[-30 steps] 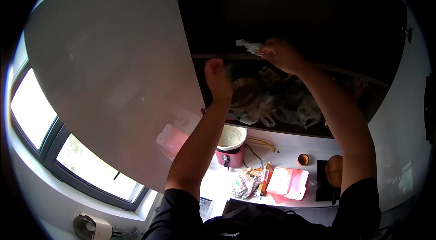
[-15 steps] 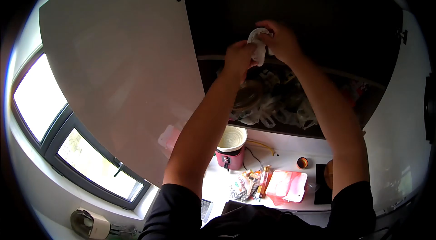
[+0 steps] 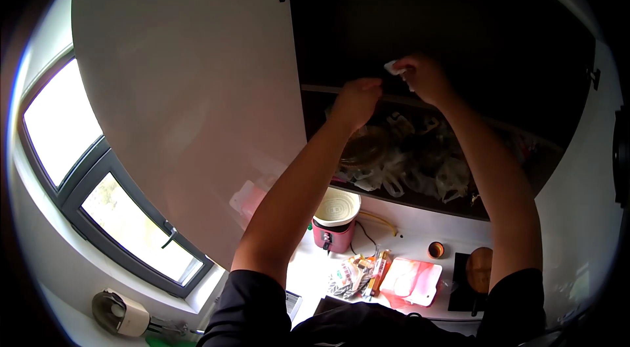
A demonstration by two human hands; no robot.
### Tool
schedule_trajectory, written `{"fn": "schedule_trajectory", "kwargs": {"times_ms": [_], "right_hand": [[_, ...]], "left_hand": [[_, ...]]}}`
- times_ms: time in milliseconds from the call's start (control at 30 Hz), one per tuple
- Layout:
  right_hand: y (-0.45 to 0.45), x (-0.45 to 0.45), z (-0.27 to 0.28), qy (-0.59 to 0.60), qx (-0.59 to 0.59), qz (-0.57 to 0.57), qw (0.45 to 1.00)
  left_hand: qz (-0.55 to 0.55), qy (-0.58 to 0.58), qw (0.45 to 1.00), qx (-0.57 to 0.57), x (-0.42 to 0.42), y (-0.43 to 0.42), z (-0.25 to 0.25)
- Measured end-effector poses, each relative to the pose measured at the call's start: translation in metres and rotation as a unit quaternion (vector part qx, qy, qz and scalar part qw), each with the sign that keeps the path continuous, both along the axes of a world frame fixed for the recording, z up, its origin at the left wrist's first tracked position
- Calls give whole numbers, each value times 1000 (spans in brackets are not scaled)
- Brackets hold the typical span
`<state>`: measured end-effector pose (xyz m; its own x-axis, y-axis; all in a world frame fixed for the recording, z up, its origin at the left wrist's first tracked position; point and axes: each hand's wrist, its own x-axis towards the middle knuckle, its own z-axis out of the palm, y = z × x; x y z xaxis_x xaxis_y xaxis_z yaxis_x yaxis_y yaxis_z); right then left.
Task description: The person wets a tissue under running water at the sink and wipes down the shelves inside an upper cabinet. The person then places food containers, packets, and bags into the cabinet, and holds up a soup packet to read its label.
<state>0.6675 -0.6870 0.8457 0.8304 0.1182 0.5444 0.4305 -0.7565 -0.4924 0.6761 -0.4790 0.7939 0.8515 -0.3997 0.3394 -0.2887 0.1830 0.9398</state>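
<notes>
My right hand (image 3: pixel 423 78) is raised in front of the dark open cabinet (image 3: pixel 426 12), its fingers closed on a crumpled white piece of thin material (image 3: pixel 392 67). Only a small part of the white piece shows past the fingertips; I cannot tell whether it is cloth or plastic. A little lower and to the left, my left hand (image 3: pixel 357 101) is closed, apart from the white piece. Whatever its fingers hold, if anything, is hidden. Below both hands, several thin plastic bags (image 3: pixel 453 176) and a round brownish container (image 3: pixel 364 148) fill the lower shelf.
A large pale cabinet door (image 3: pixel 184 98) stands open on the left, near a window (image 3: pixel 141 229). On the counter below are a pink appliance (image 3: pixel 333 237), packaged goods (image 3: pixel 348 276), a pink-and-white box (image 3: pixel 413 281), a small round cup (image 3: pixel 436 250) and a round wooden lid (image 3: pixel 479 269).
Both hands held the white piece together; now they are apart, and it stays with the right hand. The left hand has moved slightly down and right. The view has shifted a little.
</notes>
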Motion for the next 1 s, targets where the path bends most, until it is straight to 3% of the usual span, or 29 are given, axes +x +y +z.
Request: {"fn": "schedule_trajectory", "kwargs": {"times_ms": [33, 67, 100, 167, 300, 367, 400, 467, 600, 667, 867, 1000], "right_hand": [[-5, 12, 0, -29, -22, -27, 999], [-12, 25, -2, -58, -46, -52, 996], [-22, 38, -7, -57, -51, -48, 996], [-31, 58, -9, 1, -286, -120, 951], [-24, 98, 4, 59, -267, -50, 961], [-8, 128, 3, 81, -143, 15, 986], [1, 144, 4, 79, -145, 16, 986], [15, 183, 2, 49, -249, 45, 966], [25, 297, -2, 6, -324, 35, 946], [52, 329, 7, 24, -404, -34, 914], [107, 371, 9, -26, -432, -123, 893], [106, 350, 3, 16, -376, -74, 924]], "left_hand": [[160, -206, 952, 160, 5, 9, -6], [307, -390, 813, 305, 10, 18, -14], [311, -386, 814, 302, 15, 23, -26], [418, -465, 701, 343, 23, 33, -43], [415, -456, 720, 319, 48, 46, -56], [439, -497, 696, 276, 58, 46, -70], [442, -496, 695, 275, 61, 45, -74], [445, -492, 699, 267, 69, 40, -81], [447, -452, 713, 295, 69, 35, -83], [423, -445, 734, 290, 71, 39, -85], [441, -459, 724, 266, 84, 39, -92], [435, -474, 725, 245, 83, 40, -94]]}}
